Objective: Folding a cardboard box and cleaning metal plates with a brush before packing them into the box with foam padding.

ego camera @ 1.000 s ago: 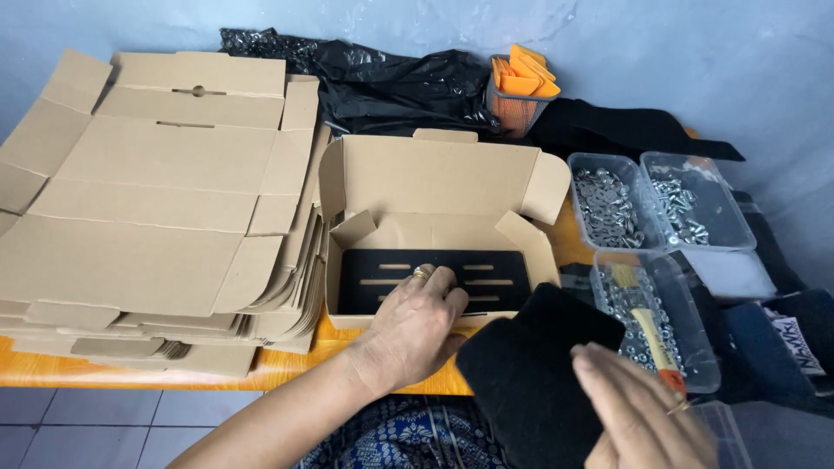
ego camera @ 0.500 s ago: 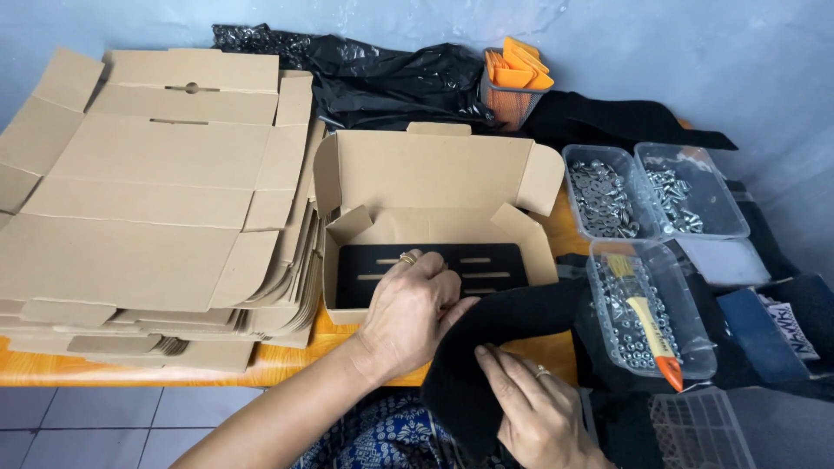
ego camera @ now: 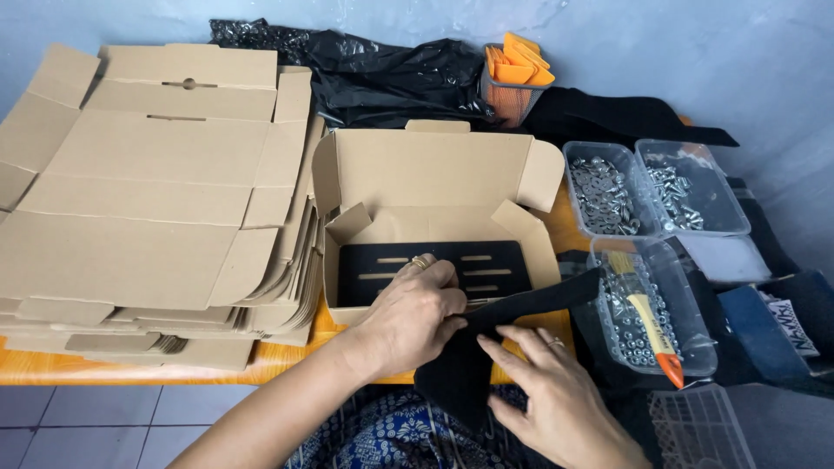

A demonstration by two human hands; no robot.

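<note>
1. An orange table [ego camera: 287, 356] stands by a blue wall.
2. A black cloth [ego camera: 486, 347] lies at the open box's [ego camera: 426, 217] front edge.
3. The left hand [ego camera: 415, 314] pinches the cloth; the right hand [ego camera: 556, 399] presses flat on it.
4. A black plate [ego camera: 434, 271] sits in the box.
5. Flat boxes [ego camera: 148, 200] are stacked left; screw tubs [ego camera: 651, 243] right.

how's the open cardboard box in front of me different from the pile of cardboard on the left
The open cardboard box is folded up, with walls and its lid standing; the pile of cardboard is unfolded blanks lying flat. The box is a single one and holds a slotted black plate; the pile is many sheets stacked, holding nothing. The left hand rests at the box; no hand touches the pile. Both are plain brown cardboard on the orange table.
</note>
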